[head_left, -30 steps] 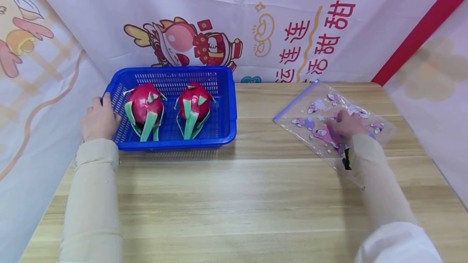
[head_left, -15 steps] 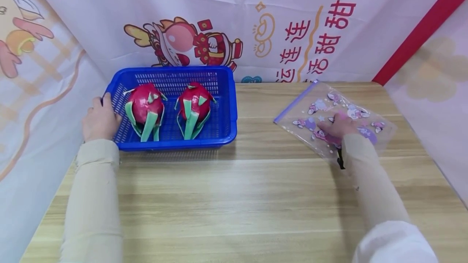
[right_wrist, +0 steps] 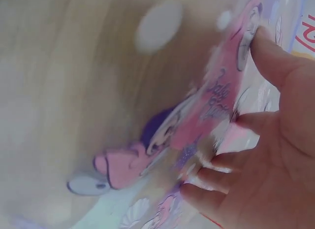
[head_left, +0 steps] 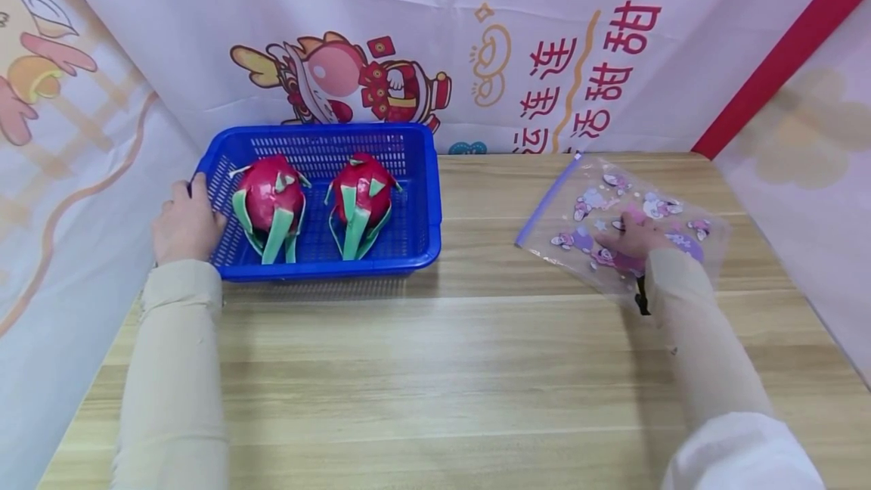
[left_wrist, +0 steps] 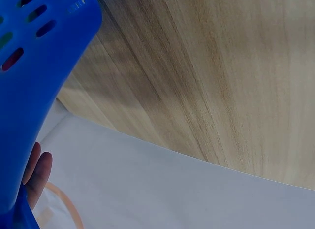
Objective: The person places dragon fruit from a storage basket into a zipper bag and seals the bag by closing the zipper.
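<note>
In the head view, my left hand (head_left: 185, 224) grips the left end of the blue basket (head_left: 320, 271), which sits at the back of the tabletop (head_left: 435, 369) with two dragon fruits (head_left: 271, 191) inside, a little apart. The hold is one-sided: if I lifted from here, I think the basket would tip, since no hand bears its right end, and the rounded fruits could roll together. My right hand (head_left: 643, 237) rests on the clear printed bag (head_left: 590, 206), well apart on the right. The bag's purple zip strip (head_left: 549, 199) faces the basket; I can't tell whether its mouth is parted. If it is sealed, one hand alone might struggle with it.

In the left wrist view, my fingertips (left_wrist: 39, 175) show just past the basket's wall, which hides the rest, so I can't judge how deep my grip goes. A shallow one could slip on smooth plastic.

In the right wrist view, my thumb and fingers are spread against the film, touching it without clasping. Pressing too lightly, I might skate over the slick surface; pushing too hard, I could crumple the bag, because such thin film has little stiffness
</note>
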### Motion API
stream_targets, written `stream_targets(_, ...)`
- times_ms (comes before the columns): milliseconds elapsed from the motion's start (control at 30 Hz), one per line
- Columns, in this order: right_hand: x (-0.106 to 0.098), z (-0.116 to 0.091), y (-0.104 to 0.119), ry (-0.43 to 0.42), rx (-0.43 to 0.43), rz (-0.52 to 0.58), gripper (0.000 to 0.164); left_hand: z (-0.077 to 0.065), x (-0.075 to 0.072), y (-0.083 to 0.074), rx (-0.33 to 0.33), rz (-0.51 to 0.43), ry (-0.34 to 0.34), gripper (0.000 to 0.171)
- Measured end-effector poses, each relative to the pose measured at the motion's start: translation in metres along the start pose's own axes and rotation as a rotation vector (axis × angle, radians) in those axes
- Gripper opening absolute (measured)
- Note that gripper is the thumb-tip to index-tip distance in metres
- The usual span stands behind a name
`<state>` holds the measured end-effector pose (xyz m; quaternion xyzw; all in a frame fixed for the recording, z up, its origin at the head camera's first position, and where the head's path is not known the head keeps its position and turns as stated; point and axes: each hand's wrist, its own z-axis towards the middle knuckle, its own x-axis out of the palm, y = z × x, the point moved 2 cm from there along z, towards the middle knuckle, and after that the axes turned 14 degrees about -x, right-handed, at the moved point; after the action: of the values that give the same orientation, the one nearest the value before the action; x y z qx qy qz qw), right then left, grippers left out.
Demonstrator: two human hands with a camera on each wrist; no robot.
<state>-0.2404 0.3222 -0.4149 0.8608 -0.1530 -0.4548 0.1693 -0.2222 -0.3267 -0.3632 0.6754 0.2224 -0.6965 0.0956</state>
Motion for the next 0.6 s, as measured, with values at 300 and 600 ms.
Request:
stream_targets(300, -0.001, 0.008, -0.006, -0.057, -0.145, -0.058, 0.095, -0.001, 0.0, 0.0, 0.007, 0.008, -0.014, 0.064)
stream_targets(600, -0.001, 0.011, -0.007, -0.169, -0.157, -0.04, 0.072, -0.001, 0.0, 0.0, 0.002, 0.002, -0.011, 0.064)
